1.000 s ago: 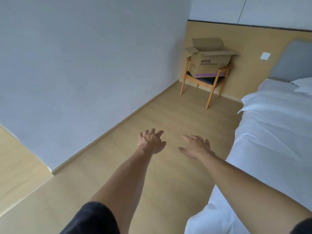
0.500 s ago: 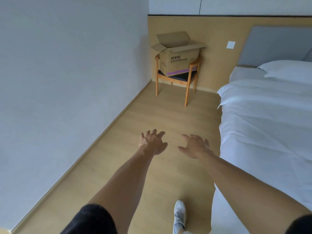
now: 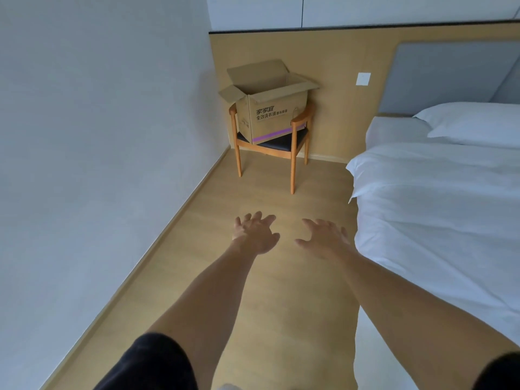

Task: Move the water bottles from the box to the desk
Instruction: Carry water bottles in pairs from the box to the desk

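The person is reaching both arms forward over the wooden floor (image 3: pixel 253 277), with the left hand (image 3: pixel 254 233) and the right hand (image 3: pixel 326 237) both spread and carrying nothing, so neither grip is holding a bottle. The cardboard box (image 3: pixel 270 108) is sitting open on a wooden chair (image 3: pixel 294 153) in the far corner, well apart from the hands; its inside is hidden, so no bottles are showing. The bench is lying out of view. Judging by this, every visible part of the fetching is remaining undone.
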Action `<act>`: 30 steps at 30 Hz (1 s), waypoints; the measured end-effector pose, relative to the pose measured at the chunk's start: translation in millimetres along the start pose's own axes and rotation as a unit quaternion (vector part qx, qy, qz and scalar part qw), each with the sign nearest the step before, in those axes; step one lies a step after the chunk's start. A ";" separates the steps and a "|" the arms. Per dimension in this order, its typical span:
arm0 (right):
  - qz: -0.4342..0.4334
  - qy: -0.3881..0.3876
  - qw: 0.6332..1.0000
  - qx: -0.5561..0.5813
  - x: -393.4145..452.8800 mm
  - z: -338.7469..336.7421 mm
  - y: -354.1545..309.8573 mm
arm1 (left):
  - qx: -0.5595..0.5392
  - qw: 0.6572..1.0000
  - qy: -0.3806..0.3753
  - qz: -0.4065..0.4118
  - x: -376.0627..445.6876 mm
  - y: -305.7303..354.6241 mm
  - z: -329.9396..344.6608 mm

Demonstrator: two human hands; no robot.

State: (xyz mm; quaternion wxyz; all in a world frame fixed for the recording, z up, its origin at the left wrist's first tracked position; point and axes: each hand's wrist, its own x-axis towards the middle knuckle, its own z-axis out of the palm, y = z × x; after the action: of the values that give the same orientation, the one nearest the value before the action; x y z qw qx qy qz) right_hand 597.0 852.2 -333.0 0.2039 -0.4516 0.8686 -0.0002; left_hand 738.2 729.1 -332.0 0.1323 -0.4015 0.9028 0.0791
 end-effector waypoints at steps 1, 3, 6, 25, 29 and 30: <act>-0.001 0.000 1.000 0.001 16.8 -8.1 4.3 | 0.001 1.000 -0.002 0.002 17.4 2.7 -6.3; -0.002 0.009 1.000 0.003 50.0 -23.3 13.2 | 0.003 1.000 -0.002 0.005 50.9 7.5 -18.8; -0.002 0.015 1.000 0.014 91.7 -41.8 23.4 | 0.005 1.000 -0.001 0.009 96.4 12.4 -34.8; 0.208 0.076 0.974 0.056 286.7 -143.7 163.1 | 0.033 0.976 -0.016 0.217 414.9 145.5 -125.1; 0.234 0.101 0.964 0.078 337.1 -181.2 173.7 | 0.035 0.965 -0.012 0.259 482.2 162.1 -155.4; 0.246 0.102 0.960 0.082 346.4 -186.4 178.3 | 0.040 0.961 -0.012 0.273 495.2 168.8 -159.7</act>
State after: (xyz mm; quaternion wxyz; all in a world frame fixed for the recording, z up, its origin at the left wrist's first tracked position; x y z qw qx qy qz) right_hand 214.7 651.7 -317.7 0.1444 -0.2032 0.9661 -0.0667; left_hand 266.0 452.9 -323.5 0.1322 -0.1333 0.9789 0.0808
